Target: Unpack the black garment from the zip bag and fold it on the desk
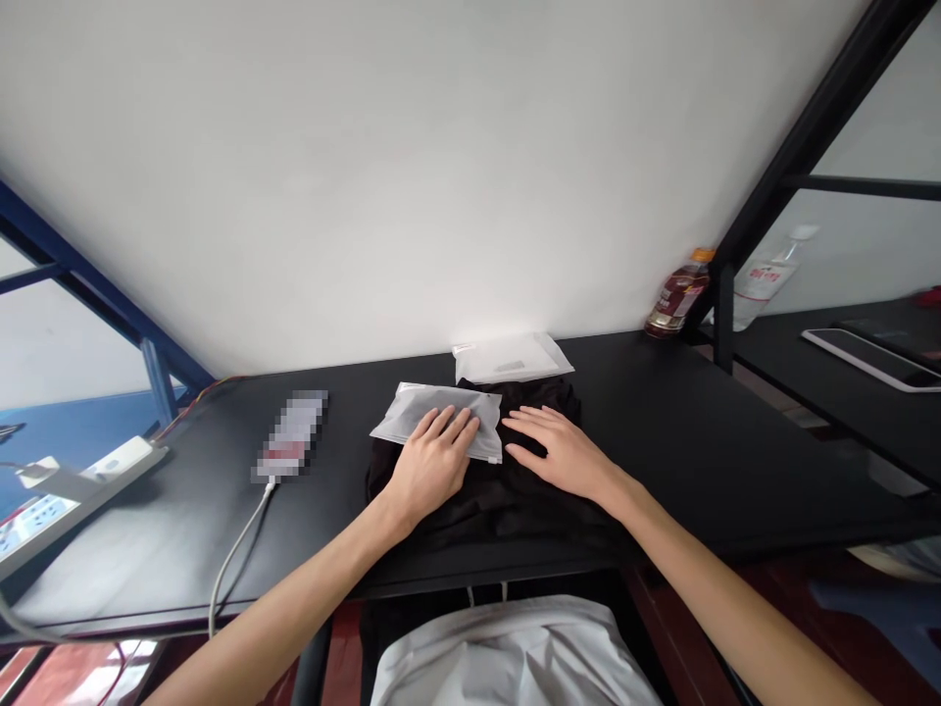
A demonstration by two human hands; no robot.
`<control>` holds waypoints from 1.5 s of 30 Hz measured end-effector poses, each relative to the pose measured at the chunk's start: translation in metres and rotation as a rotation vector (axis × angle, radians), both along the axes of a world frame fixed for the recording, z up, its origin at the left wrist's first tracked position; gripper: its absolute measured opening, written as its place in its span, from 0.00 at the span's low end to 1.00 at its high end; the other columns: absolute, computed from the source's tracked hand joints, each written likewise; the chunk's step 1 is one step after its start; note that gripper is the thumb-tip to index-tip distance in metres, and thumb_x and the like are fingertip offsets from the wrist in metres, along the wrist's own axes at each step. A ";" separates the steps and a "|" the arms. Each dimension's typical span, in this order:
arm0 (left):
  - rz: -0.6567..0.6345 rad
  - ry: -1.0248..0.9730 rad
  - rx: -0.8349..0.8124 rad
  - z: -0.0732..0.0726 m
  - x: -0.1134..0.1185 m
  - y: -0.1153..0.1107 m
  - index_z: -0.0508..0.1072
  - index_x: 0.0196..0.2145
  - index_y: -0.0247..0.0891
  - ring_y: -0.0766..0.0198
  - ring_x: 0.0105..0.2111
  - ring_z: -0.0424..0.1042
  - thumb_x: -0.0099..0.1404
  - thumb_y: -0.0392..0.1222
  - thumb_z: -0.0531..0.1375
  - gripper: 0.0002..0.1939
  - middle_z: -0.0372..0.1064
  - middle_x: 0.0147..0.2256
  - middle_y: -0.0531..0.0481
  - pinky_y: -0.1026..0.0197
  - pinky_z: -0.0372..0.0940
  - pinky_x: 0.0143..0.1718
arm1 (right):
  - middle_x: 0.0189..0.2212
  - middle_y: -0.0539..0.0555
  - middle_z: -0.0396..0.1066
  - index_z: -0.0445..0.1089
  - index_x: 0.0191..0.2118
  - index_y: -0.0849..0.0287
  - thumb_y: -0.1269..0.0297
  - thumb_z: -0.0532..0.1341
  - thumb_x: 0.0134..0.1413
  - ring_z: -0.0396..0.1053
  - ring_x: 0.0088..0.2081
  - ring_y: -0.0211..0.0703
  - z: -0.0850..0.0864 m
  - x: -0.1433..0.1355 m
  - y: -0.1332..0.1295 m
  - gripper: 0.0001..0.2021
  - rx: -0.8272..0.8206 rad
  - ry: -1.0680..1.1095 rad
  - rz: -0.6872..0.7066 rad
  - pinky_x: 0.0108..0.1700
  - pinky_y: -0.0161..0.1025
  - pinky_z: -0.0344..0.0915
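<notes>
My left hand (439,454) lies flat, fingers stretched out, on a frosted zip bag (404,412) with a slider at its lower right corner. What the bag holds cannot be made out. Beneath it a black cloth (492,505), perhaps a garment, is spread in soft folds on the black table. My right hand (559,446) rests on this cloth just right of the bag, its fingers apart and holding nothing. Behind the cloth, close to the wall, lies a second whitish zip bag (513,357) with a small printed patch.
A phone (294,431), its screen blurred out, lies left on a white cable (239,564). Power strips (80,495) sit at the far left. At the back right a dark drink bottle (677,294) leans by the black frame (724,314); a clear bottle (768,279) stands beyond it.
</notes>
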State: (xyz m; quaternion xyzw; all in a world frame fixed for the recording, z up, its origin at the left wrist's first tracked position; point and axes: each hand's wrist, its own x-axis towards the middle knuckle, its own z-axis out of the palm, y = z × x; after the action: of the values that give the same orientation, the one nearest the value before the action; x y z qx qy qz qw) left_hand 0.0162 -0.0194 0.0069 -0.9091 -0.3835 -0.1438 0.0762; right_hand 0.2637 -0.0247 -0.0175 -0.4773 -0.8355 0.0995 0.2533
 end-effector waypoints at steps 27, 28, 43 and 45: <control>-0.253 -0.103 0.336 0.013 0.001 -0.002 0.74 0.38 0.41 0.61 0.41 0.75 0.73 0.35 0.56 0.08 0.78 0.38 0.50 0.59 0.66 0.40 | 0.37 0.54 0.83 0.79 0.43 0.55 0.76 0.59 0.65 0.80 0.41 0.47 0.006 -0.006 0.006 0.12 0.621 0.123 0.224 0.45 0.44 0.76; -0.249 -0.100 0.339 0.014 -0.002 -0.002 0.74 0.37 0.41 0.61 0.41 0.75 0.73 0.35 0.56 0.08 0.78 0.39 0.50 0.59 0.66 0.41 | 0.37 0.54 0.83 0.79 0.43 0.55 0.76 0.59 0.65 0.80 0.41 0.47 0.007 -0.004 0.006 0.12 0.618 0.126 0.217 0.45 0.44 0.76; -0.148 -0.094 0.414 0.032 -0.054 0.005 0.70 0.29 0.42 0.60 0.42 0.75 0.64 0.29 0.57 0.10 0.78 0.39 0.50 0.59 0.68 0.41 | 0.35 0.53 0.82 0.78 0.38 0.55 0.76 0.57 0.64 0.80 0.38 0.47 0.015 0.026 0.030 0.13 0.624 0.067 0.055 0.42 0.43 0.75; -0.133 -0.104 0.407 0.033 -0.059 0.005 0.70 0.30 0.42 0.59 0.41 0.75 0.63 0.28 0.56 0.10 0.77 0.38 0.50 0.59 0.68 0.40 | 0.35 0.54 0.82 0.78 0.38 0.55 0.76 0.57 0.63 0.80 0.38 0.47 0.013 0.028 0.030 0.13 0.611 0.063 0.056 0.41 0.43 0.75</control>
State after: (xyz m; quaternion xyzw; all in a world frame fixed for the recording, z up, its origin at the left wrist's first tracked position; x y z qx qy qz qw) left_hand -0.0424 -0.0141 0.0401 -0.8896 -0.2893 -0.2697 0.2285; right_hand 0.2917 0.0048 -0.0043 -0.3526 -0.8312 -0.1347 0.4082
